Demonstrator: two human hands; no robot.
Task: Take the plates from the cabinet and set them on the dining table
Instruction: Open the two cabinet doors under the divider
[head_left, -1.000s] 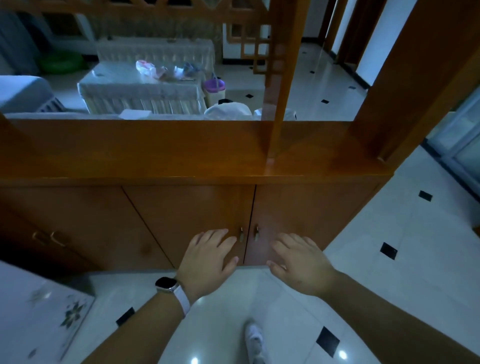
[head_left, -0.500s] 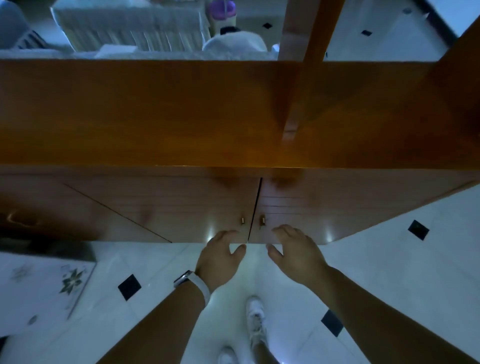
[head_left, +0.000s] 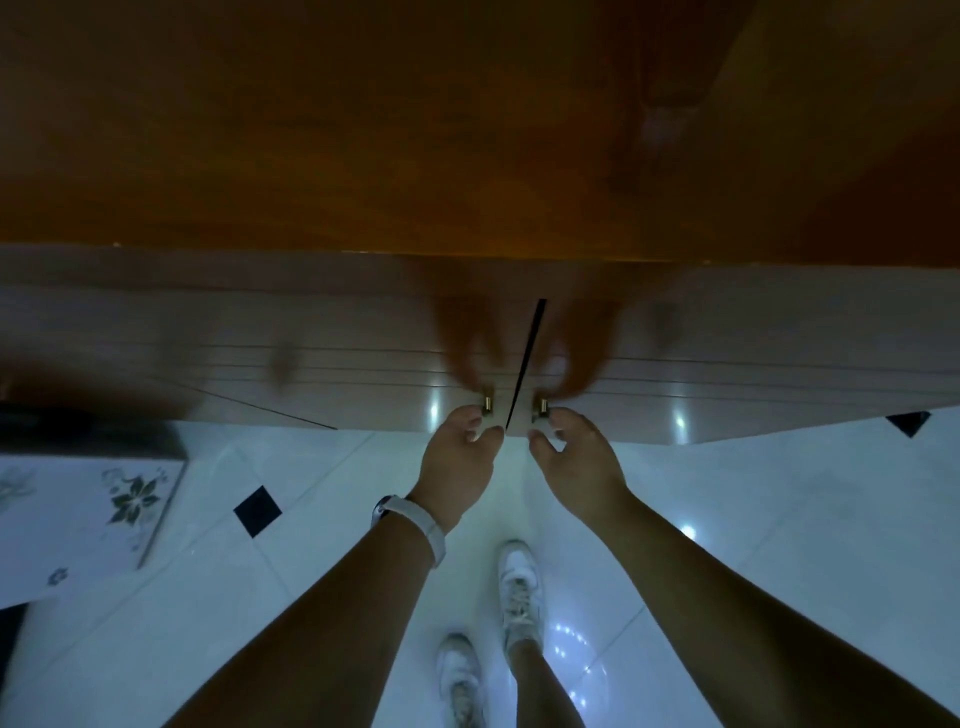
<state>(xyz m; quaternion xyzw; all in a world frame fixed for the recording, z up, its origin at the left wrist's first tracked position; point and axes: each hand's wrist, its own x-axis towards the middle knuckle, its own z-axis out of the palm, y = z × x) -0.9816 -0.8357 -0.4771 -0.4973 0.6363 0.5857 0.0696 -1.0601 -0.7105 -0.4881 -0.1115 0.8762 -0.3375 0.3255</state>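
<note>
Brass knobs sit either side of the dark seam at frame centre. From the left: my left hand (head_left: 457, 470) curls half open, fingertips just under the left knob (head_left: 487, 404), not yet gripping. Right of the seam, my right hand (head_left: 576, 462) mirrors it, touching the right knob (head_left: 542, 406). Both cabinet (head_left: 311, 338) doors are shut; the plates are hidden, presumably behind them. Equally near, I'd pull both outward.

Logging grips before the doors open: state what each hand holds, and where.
Nothing is clearly held. The left hand and right hand reach with curled fingers at the small brass knobs of the closed wooden cabinet doors.
</note>
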